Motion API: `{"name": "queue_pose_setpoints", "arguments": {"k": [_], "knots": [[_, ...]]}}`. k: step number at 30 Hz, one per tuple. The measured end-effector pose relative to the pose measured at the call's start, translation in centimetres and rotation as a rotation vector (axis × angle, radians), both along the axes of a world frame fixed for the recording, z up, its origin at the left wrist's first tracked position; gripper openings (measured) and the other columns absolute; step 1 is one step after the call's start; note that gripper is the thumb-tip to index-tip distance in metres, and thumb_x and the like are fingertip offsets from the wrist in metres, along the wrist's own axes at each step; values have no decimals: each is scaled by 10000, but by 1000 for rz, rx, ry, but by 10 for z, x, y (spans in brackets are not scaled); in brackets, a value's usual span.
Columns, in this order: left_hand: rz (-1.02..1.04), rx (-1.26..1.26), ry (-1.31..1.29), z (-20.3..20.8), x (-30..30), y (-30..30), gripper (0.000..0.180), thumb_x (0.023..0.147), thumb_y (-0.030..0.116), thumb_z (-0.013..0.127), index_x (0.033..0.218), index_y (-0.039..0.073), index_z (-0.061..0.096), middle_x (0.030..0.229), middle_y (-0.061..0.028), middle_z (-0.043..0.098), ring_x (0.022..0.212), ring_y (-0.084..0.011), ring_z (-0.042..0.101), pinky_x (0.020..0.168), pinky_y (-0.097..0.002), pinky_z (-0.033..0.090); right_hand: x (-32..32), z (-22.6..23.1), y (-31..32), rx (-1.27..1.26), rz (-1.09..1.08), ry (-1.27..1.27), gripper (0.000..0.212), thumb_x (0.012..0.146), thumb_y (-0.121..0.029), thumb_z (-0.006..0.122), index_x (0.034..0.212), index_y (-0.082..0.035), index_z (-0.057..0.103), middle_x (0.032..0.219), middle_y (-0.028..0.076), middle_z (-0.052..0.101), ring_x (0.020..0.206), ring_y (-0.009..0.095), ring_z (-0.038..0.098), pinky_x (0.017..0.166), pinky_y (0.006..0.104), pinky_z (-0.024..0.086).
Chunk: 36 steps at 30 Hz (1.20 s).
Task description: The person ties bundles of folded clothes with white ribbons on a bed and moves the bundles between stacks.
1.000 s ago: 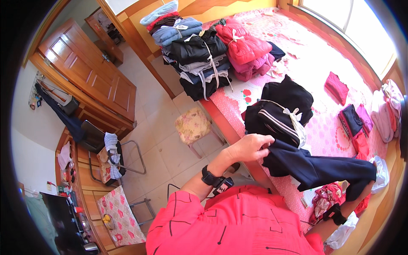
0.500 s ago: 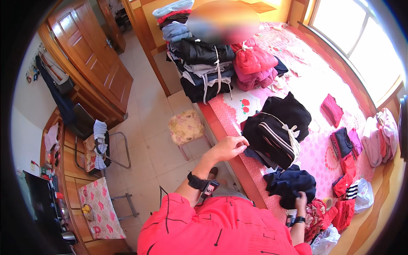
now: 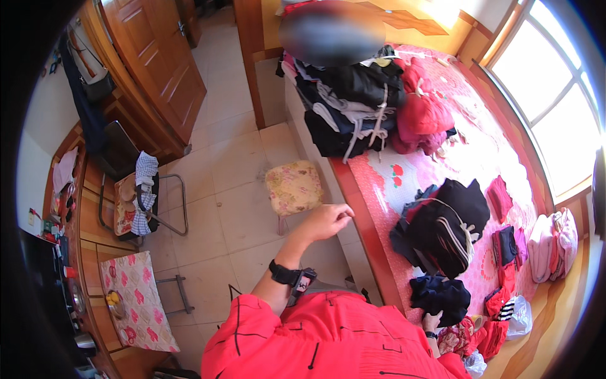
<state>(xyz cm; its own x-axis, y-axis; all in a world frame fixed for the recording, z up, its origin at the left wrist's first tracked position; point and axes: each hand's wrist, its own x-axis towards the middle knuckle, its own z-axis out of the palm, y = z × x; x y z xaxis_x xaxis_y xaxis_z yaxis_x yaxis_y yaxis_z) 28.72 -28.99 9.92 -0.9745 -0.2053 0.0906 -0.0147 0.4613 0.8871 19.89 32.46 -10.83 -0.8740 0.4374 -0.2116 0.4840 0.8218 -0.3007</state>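
Note:
My left hand [image 3: 328, 221] hangs in the air beside the bed's edge, fingers curled, with nothing visible in it. At the lower right, my right hand [image 3: 432, 323] grips the near edge of a crumpled navy garment [image 3: 442, 298] lying on the bed; its fingertips are partly hidden. Just beyond lies a bundle of black clothes [image 3: 449, 221] with white stripes, tied round with a pale strip. Patterned red cloth [image 3: 459, 338] sits right of that hand.
Tied stacks of dark clothes [image 3: 353, 101] and a red padded bundle [image 3: 424, 117] stand farther up the bed [image 3: 379, 189]. Folded clothes [image 3: 505, 245], pink bundles [image 3: 552, 246] and a plastic bag [image 3: 519, 319] lie along the right. Left are a padded stool [image 3: 295, 187], a folding chair [image 3: 173, 208] and a small cloth-covered table [image 3: 142, 303].
My view has shifted, so the bed's far stacks appear farther right and lower. My left hand stays raised beside the bed. My right hand remains at the navy garment, which lies more bunched.

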Motion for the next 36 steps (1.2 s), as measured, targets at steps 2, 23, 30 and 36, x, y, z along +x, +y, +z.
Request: {"name": "queue_pose_setpoints", "arguments": {"k": [2,23,30,36], "knots": [[87,-23,-23,-1,30,-45,204,864,199,585,1019,70,620,833,-117,672,758,-245,649,675,-331,497,9,16,-48,160,-200,-59,768,737,-150,585,1441,-159,279,1164,285,553,1062,404,567,958,437,431],[890,38,-283,-38,300,-287,154,906,91,544,1045,36,586,831,-86,653,793,-150,634,715,-273,485,-63,-22,-452,27,445,-84,715,737,-215,613,1374,-17,355,1330,320,412,1275,437,360,1061,429,333],[1003,132,-245,-63,339,-344,158,948,84,497,1063,4,569,877,-76,627,808,-136,602,749,-257,477,-87,5,-547,180,134,-213,732,806,-296,593,1453,-237,256,1482,210,238,1328,420,285,1044,545,316],[982,40,-321,-56,309,-455,141,948,91,498,1034,5,569,873,-60,609,779,-126,595,733,-252,475,-96,-37,-557,280,-5,-233,705,837,-303,537,1467,-288,220,1503,184,208,1348,407,252,1025,547,336]]}}
